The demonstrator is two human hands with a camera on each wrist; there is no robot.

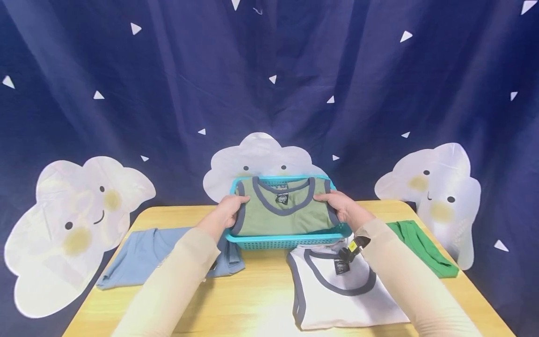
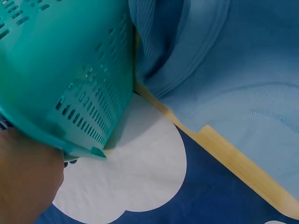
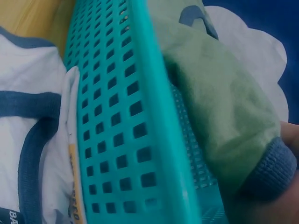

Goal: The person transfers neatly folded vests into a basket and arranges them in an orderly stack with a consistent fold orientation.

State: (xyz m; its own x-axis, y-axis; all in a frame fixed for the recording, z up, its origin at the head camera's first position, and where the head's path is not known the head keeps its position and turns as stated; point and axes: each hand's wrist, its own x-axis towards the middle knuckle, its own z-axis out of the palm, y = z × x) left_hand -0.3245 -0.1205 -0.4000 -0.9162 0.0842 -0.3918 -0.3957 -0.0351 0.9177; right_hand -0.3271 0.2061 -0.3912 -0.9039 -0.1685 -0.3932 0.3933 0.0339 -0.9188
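A folded olive-green tank top with navy trim lies in the mouth of a teal plastic basket, its neckline toward the back. My left hand grips the left side of the tank top, thumb on top. On the opposite side, my right hand holds the other edge the same way. The right wrist view shows the tank top bulging inside the basket wall, with the right hand at its navy armhole. In the left wrist view, the left hand is beside the basket rim, its fingers hidden.
A blue shirt lies on the wooden table at the left, partly behind my left forearm. In front of the basket is a white tank top with dark trim. A bright green garment lies at the right. A navy curtain hangs behind.
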